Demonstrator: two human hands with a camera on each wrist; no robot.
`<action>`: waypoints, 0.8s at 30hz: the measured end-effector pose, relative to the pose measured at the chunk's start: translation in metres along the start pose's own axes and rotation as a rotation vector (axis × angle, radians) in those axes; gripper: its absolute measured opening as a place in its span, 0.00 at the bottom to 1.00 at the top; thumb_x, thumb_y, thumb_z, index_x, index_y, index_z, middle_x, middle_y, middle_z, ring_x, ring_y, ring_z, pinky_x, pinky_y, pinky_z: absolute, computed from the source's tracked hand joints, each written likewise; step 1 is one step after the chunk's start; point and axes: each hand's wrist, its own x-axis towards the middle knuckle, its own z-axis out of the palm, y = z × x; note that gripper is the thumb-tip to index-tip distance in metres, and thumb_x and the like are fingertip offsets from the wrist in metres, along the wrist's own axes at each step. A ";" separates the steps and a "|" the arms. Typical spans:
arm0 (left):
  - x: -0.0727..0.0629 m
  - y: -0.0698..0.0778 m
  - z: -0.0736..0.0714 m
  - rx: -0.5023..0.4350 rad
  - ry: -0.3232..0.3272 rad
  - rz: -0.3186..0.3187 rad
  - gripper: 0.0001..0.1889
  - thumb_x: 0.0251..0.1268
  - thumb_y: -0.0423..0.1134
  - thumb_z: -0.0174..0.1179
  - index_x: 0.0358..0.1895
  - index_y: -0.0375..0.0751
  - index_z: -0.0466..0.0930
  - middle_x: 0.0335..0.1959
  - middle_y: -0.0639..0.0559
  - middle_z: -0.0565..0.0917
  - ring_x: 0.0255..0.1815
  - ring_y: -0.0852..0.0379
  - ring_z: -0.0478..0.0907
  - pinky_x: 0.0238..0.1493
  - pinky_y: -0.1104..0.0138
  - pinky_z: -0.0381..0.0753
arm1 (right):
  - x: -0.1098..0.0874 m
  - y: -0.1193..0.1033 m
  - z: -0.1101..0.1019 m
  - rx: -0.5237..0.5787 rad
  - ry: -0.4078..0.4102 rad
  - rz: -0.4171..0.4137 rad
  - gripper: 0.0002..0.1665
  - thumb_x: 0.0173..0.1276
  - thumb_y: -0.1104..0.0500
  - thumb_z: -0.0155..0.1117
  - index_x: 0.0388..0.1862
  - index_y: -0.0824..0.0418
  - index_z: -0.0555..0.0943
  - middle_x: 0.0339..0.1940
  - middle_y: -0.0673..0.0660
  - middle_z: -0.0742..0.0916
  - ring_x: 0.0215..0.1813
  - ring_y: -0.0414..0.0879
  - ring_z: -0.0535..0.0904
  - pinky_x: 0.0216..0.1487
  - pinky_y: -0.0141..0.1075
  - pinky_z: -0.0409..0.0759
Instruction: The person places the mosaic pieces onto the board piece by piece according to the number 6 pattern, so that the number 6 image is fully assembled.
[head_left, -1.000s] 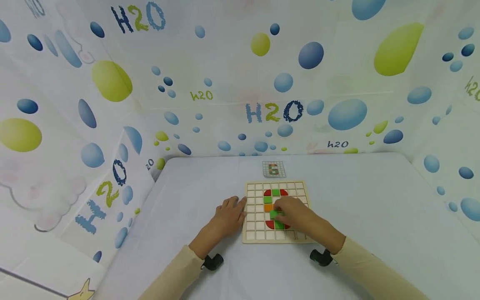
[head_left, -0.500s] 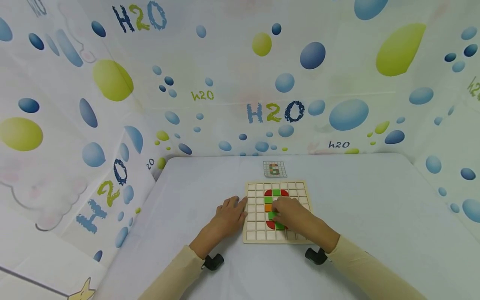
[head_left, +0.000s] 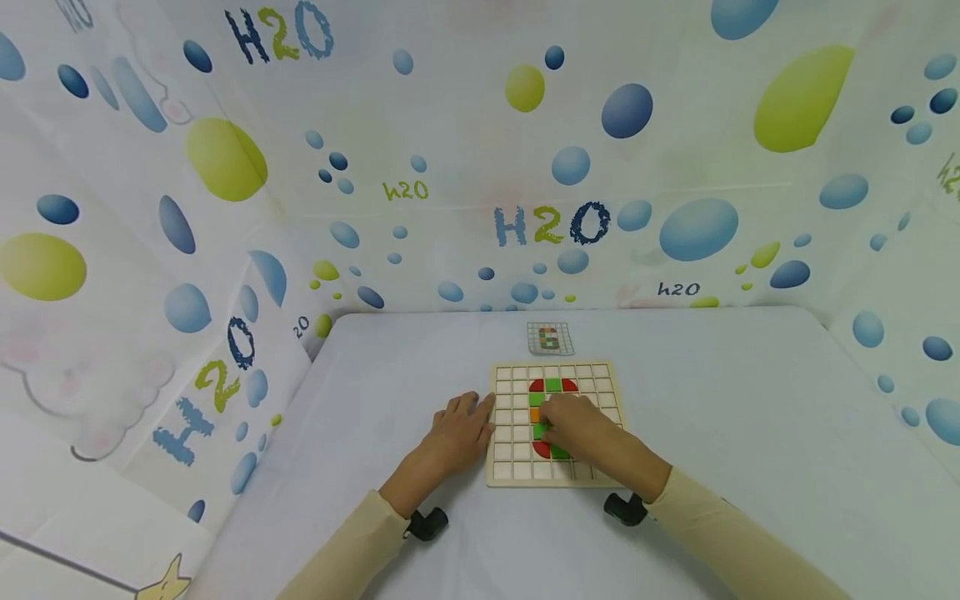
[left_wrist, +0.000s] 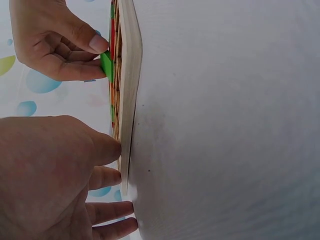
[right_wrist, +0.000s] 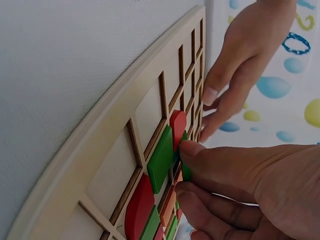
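A pale wooden grid board (head_left: 512,472) lies on the table, with red, green and orange tiles forming a rounded figure in its cells. My right hand (head_left: 583,429) is over the figure and pinches a green square tile (left_wrist: 106,66) between thumb and fingers. In the right wrist view that tile's edge (right_wrist: 185,171) shows in front of the thumb tip, beside a red rounded corner tile (right_wrist: 177,127). Whether it sits in its cell cannot be told. My left hand (head_left: 455,435) touches the board's left edge with extended, relaxed fingers. The right hand hides part of the figure.
Beyond the board lies a small clear gridded card (head_left: 550,338) with a coloured pattern like a 6. A white cloth covers the table (head_left: 712,392). A patterned curtain (head_left: 450,242) stands behind and at the sides.
My right hand has shifted slightly left with the green tile, bringing it over the figure's left column below the orange tile. My left hand has stayed at the board's edge.
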 end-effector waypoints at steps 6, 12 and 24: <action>0.001 -0.001 0.001 0.011 0.008 0.008 0.29 0.87 0.49 0.47 0.84 0.46 0.61 0.79 0.37 0.64 0.80 0.36 0.62 0.71 0.39 0.69 | 0.000 -0.001 0.003 -0.008 0.016 -0.025 0.09 0.67 0.61 0.79 0.43 0.61 0.88 0.39 0.51 0.88 0.39 0.43 0.79 0.48 0.40 0.84; 0.000 -0.001 0.000 0.008 0.007 0.006 0.29 0.87 0.49 0.47 0.84 0.46 0.60 0.79 0.37 0.64 0.80 0.36 0.61 0.72 0.39 0.68 | 0.001 0.000 0.003 -0.018 0.031 -0.034 0.10 0.66 0.61 0.79 0.44 0.60 0.89 0.40 0.52 0.89 0.41 0.43 0.80 0.50 0.41 0.84; 0.001 -0.001 0.001 0.015 0.007 0.001 0.29 0.87 0.49 0.47 0.84 0.46 0.61 0.79 0.37 0.64 0.80 0.36 0.62 0.71 0.39 0.69 | -0.001 0.000 0.003 -0.024 0.044 -0.046 0.12 0.64 0.60 0.80 0.45 0.60 0.89 0.43 0.53 0.90 0.49 0.47 0.84 0.58 0.47 0.84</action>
